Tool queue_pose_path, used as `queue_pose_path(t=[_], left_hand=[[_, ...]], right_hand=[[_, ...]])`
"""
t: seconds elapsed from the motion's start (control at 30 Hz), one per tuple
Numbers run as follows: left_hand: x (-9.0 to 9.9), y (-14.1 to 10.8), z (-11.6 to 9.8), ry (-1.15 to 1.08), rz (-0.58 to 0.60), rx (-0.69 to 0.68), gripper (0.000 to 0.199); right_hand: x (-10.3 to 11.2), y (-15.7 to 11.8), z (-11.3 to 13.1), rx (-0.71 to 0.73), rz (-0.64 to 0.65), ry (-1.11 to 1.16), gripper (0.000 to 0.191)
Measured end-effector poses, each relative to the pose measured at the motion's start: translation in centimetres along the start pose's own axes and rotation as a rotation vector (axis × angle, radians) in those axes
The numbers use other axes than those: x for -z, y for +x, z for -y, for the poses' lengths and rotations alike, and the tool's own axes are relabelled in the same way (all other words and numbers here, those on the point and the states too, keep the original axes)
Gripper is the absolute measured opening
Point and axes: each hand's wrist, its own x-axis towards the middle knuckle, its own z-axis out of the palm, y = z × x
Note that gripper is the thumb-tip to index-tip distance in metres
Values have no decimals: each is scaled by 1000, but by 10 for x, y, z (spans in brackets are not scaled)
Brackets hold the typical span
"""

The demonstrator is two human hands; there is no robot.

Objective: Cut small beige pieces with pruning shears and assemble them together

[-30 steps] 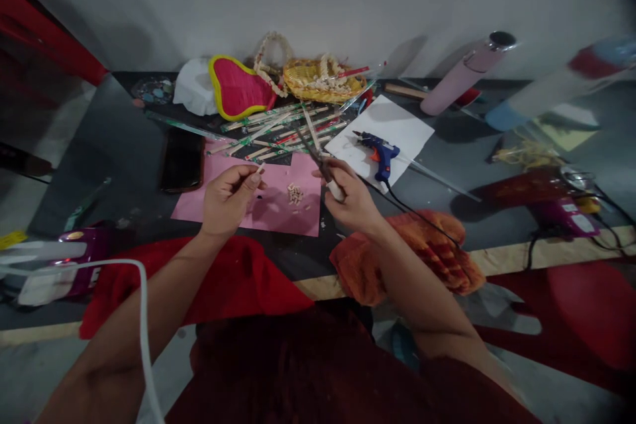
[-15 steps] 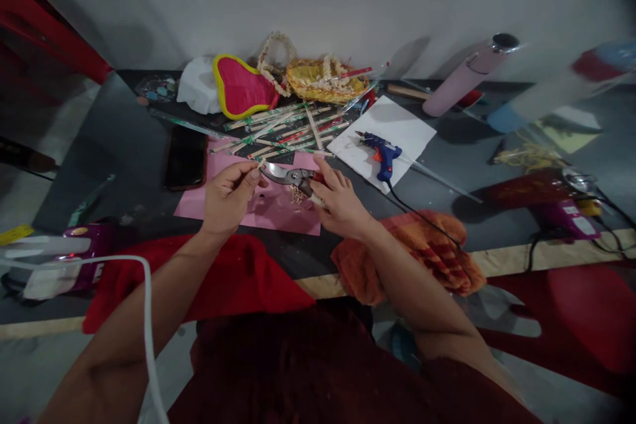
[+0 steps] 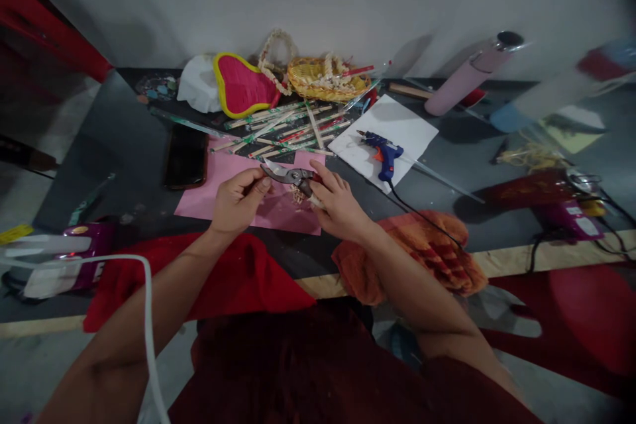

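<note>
My right hand point(image 3: 340, 209) is wrapped round the red handles of a pair of pruning shears point(image 3: 291, 175). The shears point left, with their jaws parted a little. At the tip of the jaws, my left hand point(image 3: 237, 202) is closed in a pinch, thumb against fingers. Whatever sits in that pinch is hidden. Both hands are above a pink sheet of paper point(image 3: 199, 202), where a small heap of pale cut pieces point(image 3: 298, 195) lies under the shears. Just behind, several wooden chopsticks point(image 3: 283, 126) lie in a loose pile, some in printed wrappers.
A blue glue gun point(image 3: 385, 154) rests on a white square sheet point(image 3: 415, 122), its cord running over an orange towel point(image 3: 422, 245). A phone point(image 3: 185, 158) lies left. Behind are a yellow basket point(image 3: 303, 83), a pink-and-yellow heart shape point(image 3: 244, 83) and a pink flask point(image 3: 462, 83).
The shears' jaws have parted. The small pale stick end that showed above my left fingertips is out of sight, and my left hand has shifted slightly right and down.
</note>
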Motion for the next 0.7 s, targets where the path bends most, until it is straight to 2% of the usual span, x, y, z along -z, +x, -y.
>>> queue_pose_path(t=[0.13, 0.23, 0.33, 0.43, 0.53, 0.7], left_hand=[[0, 0, 1, 19, 9, -16, 22], [0, -1, -2, 38, 9, -21, 21], [-1, -2, -6, 81, 6, -30, 20], [-2, -4, -10, 111, 11, -38, 20], [-3, -6, -12, 104, 7, -30, 19], [-4, -8, -9, 53, 2, 11, 19]], right_hand=[[-2, 1, -2, 12, -5, 38, 42], [-7, 2, -5, 23, -95, 121, 36], [-11, 3, -7, -10, -194, 207, 51], [-11, 3, -6, -41, -139, 173, 61], [-7, 3, -1, -65, -56, 134, 55], [-3, 1, 4, -110, -15, 66, 48]])
